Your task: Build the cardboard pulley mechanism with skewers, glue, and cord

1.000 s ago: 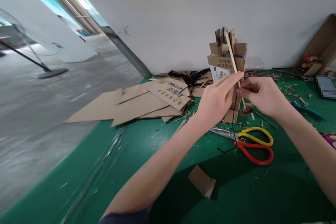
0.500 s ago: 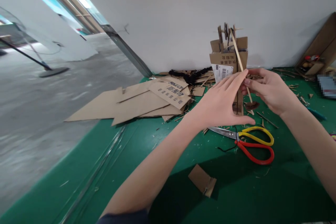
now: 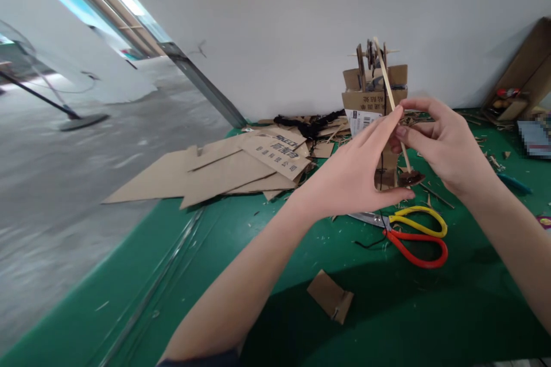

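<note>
My right hand (image 3: 443, 137) pinches a thin wooden stick (image 3: 390, 87) between thumb and fingers. The stick leans, its upper end in front of an upright cardboard box (image 3: 374, 100) with a small spool and axle on top. A brown disc (image 3: 411, 178) sits at the stick's lower end. My left hand (image 3: 353, 169) is open, its fingertips against the stick and its thumb stretched out just below the disc; whether the thumb touches it I cannot tell. Black string (image 3: 382, 172) hangs down past the left palm. Scissors (image 3: 417, 235) with yellow and red handles lie below my hands.
Flat cardboard sheets (image 3: 232, 169) and tangled black string (image 3: 310, 125) lie left of the box. A small cardboard piece (image 3: 330, 296) is near the front. Scraps litter the green table (image 3: 206, 275). A white partition (image 3: 275, 40) stands behind; a cardboard holder (image 3: 523, 77) is far right.
My left thumb has come up closer to the disc. The stick and disc have shifted slightly, and the right hand keeps its pinch. The view has moved a little.
</note>
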